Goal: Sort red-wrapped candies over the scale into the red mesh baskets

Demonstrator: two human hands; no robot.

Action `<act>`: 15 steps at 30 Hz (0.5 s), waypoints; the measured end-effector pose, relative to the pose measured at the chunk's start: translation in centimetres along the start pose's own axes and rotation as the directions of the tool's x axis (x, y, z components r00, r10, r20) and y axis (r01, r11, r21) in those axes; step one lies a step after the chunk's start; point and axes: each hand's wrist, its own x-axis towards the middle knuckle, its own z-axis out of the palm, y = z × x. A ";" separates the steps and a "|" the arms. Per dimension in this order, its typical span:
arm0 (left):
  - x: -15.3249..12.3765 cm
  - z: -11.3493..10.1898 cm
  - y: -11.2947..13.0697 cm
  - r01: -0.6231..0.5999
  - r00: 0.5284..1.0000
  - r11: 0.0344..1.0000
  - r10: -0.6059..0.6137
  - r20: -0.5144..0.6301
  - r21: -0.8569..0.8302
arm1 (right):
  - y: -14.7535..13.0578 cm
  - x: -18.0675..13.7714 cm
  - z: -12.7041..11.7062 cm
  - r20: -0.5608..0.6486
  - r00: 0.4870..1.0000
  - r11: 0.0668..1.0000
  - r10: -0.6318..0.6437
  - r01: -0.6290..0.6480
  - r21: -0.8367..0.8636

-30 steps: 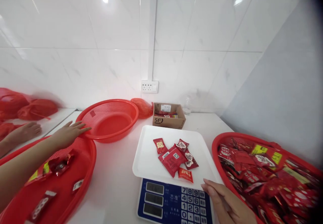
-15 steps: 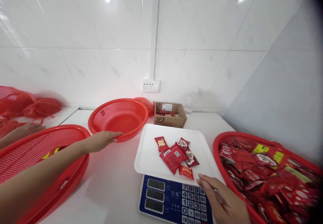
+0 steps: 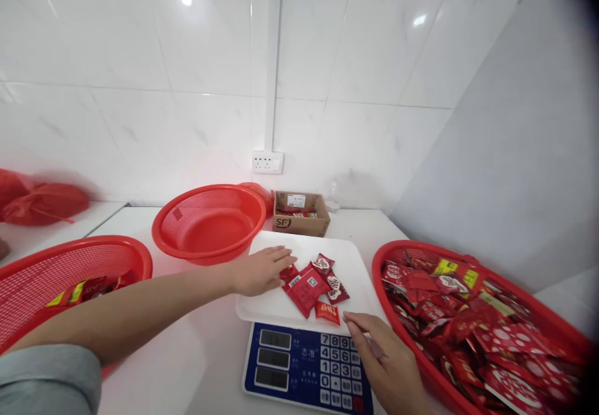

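My left hand (image 3: 264, 270) reaches over the left part of a white weighing tray (image 3: 274, 309), fingers stretched out. Its fingertips partly cover a red snack packet (image 3: 287, 273) at the edge of a small group. Beside them lie a larger red packet (image 3: 306, 289) with a square code, two dark red packets with white labels, and a bright red packet (image 3: 327, 312). My right hand (image 3: 388, 359) is at the tray's front right edge, above the scale keypad (image 3: 337, 365). Its thumb and forefinger come together; anything between them is hidden.
A full red basket (image 3: 381, 256) of packets stands at right. Behind the tray are a red basket (image 3: 210, 256) and a cardboard box (image 3: 302, 224) holding packets. Another red basket (image 3: 140, 249) with some packets stands left. Red bags (image 3: 47, 204) lie farther back left.
My left hand has moved from the rim of the back basket rightward onto the packets in the tray. My right hand stays by the tray's front edge. The view has shifted slightly.
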 end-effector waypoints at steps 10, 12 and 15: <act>1.1 0.4 -0.5 0.099 0.993 0.989 -0.091 -0.071 0.113 | 1.3 -1.0 -1.3 -0.025 1.000 0.999 0.002 -0.003 -0.054; 0.4 -0.8 -1.0 0.175 0.978 0.975 -0.157 -0.135 0.137 | 1.6 -1.1 -1.7 -0.071 0.997 0.997 0.011 -0.016 -0.080; -1.0 -2.6 -2.6 0.305 0.936 0.941 -0.267 -0.231 0.150 | 2.0 -0.8 -2.7 -0.132 0.991 0.991 0.030 -0.046 -0.122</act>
